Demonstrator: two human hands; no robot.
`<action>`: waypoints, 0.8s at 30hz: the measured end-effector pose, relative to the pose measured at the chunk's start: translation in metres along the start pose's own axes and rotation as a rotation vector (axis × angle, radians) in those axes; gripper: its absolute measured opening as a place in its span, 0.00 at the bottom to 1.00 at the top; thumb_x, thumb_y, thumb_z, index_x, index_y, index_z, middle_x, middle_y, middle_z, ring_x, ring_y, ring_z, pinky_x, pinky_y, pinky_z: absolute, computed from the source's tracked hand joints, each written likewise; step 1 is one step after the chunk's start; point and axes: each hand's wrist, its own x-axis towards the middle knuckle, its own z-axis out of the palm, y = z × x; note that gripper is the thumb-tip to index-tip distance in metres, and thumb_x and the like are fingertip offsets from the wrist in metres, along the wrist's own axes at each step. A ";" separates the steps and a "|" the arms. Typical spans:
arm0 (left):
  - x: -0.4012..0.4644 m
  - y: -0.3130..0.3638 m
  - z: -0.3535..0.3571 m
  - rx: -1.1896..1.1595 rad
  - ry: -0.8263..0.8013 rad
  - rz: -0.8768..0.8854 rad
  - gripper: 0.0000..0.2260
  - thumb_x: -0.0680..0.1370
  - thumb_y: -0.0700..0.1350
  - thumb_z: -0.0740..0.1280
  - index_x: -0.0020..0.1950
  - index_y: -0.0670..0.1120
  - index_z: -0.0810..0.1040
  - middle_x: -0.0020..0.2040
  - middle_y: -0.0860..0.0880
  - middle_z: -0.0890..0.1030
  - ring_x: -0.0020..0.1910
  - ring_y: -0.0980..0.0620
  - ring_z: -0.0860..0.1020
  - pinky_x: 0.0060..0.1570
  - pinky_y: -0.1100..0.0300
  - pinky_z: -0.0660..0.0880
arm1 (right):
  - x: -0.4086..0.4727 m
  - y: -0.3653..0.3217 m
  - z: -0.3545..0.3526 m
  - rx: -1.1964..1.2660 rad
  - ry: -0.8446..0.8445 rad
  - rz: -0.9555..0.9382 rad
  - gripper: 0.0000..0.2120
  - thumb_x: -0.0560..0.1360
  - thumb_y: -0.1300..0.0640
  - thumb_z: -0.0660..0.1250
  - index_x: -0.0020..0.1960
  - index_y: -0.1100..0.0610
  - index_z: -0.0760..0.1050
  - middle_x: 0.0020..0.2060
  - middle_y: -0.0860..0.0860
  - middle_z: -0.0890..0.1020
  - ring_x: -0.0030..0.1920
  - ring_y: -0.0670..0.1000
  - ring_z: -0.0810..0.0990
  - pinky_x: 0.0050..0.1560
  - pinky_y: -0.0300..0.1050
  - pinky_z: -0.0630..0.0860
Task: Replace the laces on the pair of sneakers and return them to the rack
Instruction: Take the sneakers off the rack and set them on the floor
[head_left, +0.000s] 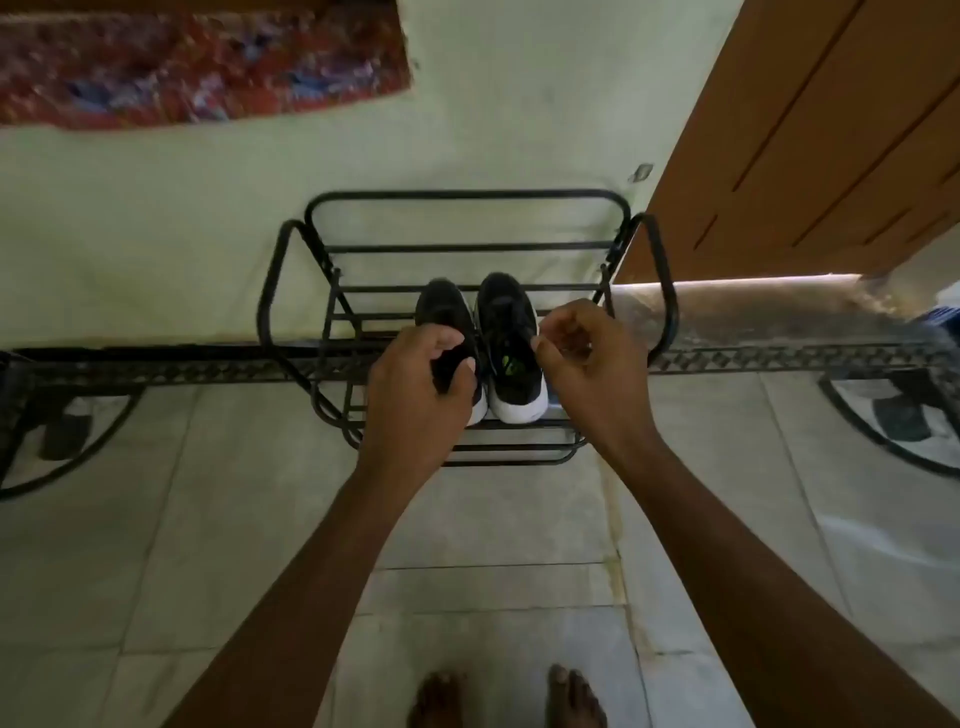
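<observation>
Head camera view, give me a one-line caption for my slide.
Left hand grips the left sneaker beside its mate on the black metal rack; right hand hovers curled alongside.

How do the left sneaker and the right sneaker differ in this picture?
The left hand grips the left sneaker; the right sneaker stands free, with the right hand curled beside it. The right sneaker's white heel shows; the left sneaker's heel is mostly covered. Both are black and stand on the rack.

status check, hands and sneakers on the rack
Left hand grips left black white-soled sneaker. Right hand curled beside right sneaker, holding nothing visible. Both on black metal rack.
</observation>
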 end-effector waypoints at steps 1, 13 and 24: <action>0.000 -0.017 0.012 0.031 -0.022 0.021 0.11 0.79 0.43 0.72 0.60 0.45 0.81 0.56 0.50 0.82 0.56 0.55 0.79 0.57 0.60 0.76 | -0.003 0.022 0.011 -0.044 -0.004 -0.021 0.04 0.76 0.56 0.71 0.49 0.55 0.79 0.42 0.47 0.83 0.45 0.46 0.82 0.48 0.53 0.82; 0.006 -0.181 0.103 0.204 -0.107 0.362 0.16 0.75 0.54 0.72 0.59 0.48 0.82 0.53 0.52 0.82 0.57 0.50 0.76 0.54 0.57 0.73 | -0.005 0.186 0.095 -0.500 -0.177 -0.422 0.26 0.70 0.51 0.76 0.65 0.57 0.76 0.56 0.55 0.79 0.57 0.57 0.75 0.57 0.51 0.74; 0.021 -0.201 0.102 0.343 -0.270 0.468 0.26 0.74 0.50 0.78 0.70 0.51 0.76 0.59 0.48 0.78 0.58 0.48 0.76 0.58 0.50 0.75 | -0.006 0.175 0.102 -0.469 -0.235 -0.421 0.16 0.70 0.65 0.75 0.56 0.61 0.77 0.50 0.57 0.81 0.50 0.57 0.79 0.49 0.51 0.77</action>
